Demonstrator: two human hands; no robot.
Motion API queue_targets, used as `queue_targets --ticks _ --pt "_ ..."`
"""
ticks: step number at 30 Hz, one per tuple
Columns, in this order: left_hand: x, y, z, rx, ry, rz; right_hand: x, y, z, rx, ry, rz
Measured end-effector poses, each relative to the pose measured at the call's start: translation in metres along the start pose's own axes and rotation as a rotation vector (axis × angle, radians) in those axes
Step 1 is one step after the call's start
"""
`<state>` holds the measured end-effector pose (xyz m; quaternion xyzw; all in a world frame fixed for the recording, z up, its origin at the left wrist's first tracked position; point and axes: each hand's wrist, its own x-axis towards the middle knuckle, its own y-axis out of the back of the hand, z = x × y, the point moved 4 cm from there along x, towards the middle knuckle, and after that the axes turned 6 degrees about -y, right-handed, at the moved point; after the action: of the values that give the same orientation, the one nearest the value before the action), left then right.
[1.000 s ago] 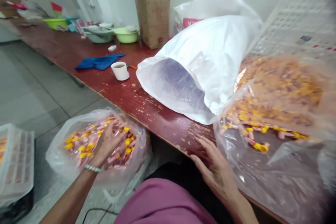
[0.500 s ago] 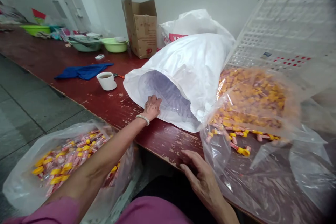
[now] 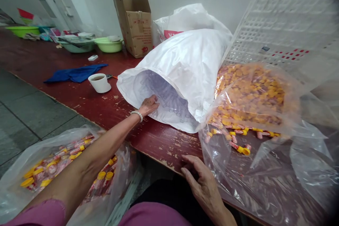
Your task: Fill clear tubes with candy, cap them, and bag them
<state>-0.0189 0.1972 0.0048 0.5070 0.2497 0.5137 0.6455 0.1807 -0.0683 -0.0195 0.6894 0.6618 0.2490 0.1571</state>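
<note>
My left hand (image 3: 148, 106), with a bead bracelet on its wrist, reaches into the mouth of a white sack (image 3: 185, 60) lying on its side. Its fingers are curled together beside clear plastic tubes (image 3: 174, 104) inside; what they grip, if anything, is too small to make out. By the table's front edge, my right hand (image 3: 202, 180) is held with thumb and fingers apart and nothing between them. Left of me, below table height, a clear bag (image 3: 12, 169) holds yellow-capped tubes (image 3: 53, 166) with pink-and-white contents, partly hidden behind my left forearm.
On the right, another clear bag (image 3: 308, 144) holds many small yellow-capped pieces (image 3: 254, 91), some spilling from its mouth. A white plastic crate (image 3: 286, 17) leans behind it. A cup (image 3: 100, 84) of dark liquid, a blue cloth (image 3: 75, 73) and a cardboard box (image 3: 137, 31) stand farther left on the red table (image 3: 159, 141).
My left hand has moved slightly deeper into the sack's mouth and its fingers have curled in. The whole view has shifted a little. My right hand stays nearly still.
</note>
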Motion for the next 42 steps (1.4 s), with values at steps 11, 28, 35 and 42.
queue_targets --ticks 11,28,35,42 --pt "-0.001 -0.002 0.006 -0.055 -0.134 0.016 -0.004 0.0 -0.002 0.018 -0.009 -0.017" --pt "-0.021 -0.002 0.013 0.19 0.269 -0.03 -0.003 -0.002 -0.005 0.015 -0.009 -0.029" --pt "0.004 -0.011 0.015 0.01 0.374 -0.029 -0.006 0.002 -0.008 0.045 -0.008 -0.014" --pt "0.008 -0.008 -0.008 -0.275 0.399 -0.074 -0.007 0.002 -0.007 0.08 0.0 -0.008"
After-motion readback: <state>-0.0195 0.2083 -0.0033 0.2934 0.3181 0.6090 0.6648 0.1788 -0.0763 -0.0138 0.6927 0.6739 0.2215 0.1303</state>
